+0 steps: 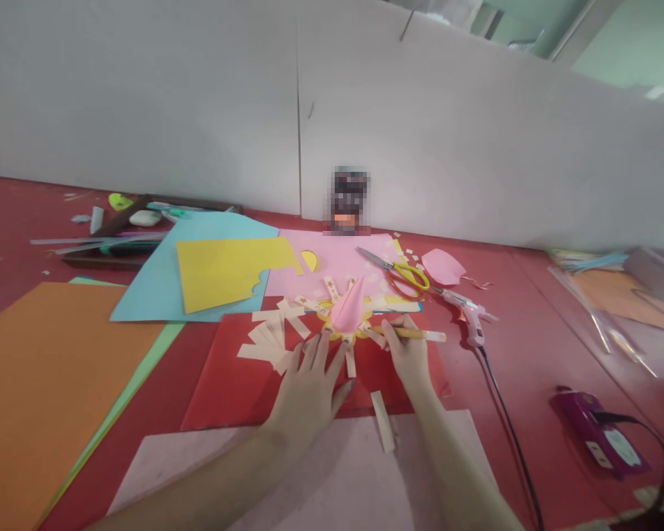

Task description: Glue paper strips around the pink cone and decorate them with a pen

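Note:
My left hand [310, 383] lies flat with fingers spread on a red paper sheet [226, 383], its fingertips near a pink paper cone [347, 308] that stands on a yellow disc with cream paper strips [268, 339] fanned around it. My right hand [406, 350] is closed round a thin yellow stick-like tool [420, 334], held level just right of the cone. One loose cream strip [384, 422] lies between my forearms.
Orange-and-yellow scissors [403, 271], a pink paper piece [443, 267] and a glue gun [470, 313] with a black cord lie to the right. Yellow [221, 273], blue, pink and orange [44, 383] sheets cover the left. A purple device [600, 431] sits at right; a grey partition stands behind.

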`<action>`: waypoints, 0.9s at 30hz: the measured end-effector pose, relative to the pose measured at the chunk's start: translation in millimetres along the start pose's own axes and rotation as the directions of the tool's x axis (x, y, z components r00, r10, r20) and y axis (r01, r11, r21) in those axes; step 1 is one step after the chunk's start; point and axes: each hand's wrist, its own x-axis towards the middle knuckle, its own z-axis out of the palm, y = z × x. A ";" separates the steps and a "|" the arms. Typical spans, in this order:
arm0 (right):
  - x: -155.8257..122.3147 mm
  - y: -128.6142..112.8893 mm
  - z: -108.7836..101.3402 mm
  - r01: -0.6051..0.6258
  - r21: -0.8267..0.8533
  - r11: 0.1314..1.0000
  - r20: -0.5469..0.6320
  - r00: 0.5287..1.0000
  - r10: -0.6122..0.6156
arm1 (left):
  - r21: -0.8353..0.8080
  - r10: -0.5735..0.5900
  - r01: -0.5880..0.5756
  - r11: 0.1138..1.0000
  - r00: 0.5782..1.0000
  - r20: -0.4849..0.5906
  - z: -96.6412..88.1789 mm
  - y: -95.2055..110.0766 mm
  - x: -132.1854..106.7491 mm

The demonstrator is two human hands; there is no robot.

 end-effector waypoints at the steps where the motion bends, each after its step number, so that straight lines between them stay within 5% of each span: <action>1: -0.1 0.0 -0.2 0.001 -0.009 1.000 0.012 1.000 -0.001 | -0.005 -0.001 0.001 1.000 1.000 -0.005 0.2 -0.1 -0.1; 27: -0.5 -1.9 1.1 0.045 -0.092 0.995 0.001 0.999 -0.045 | -0.042 -0.010 0.010 0.999 1.000 -0.014 1.6 -0.2 0.0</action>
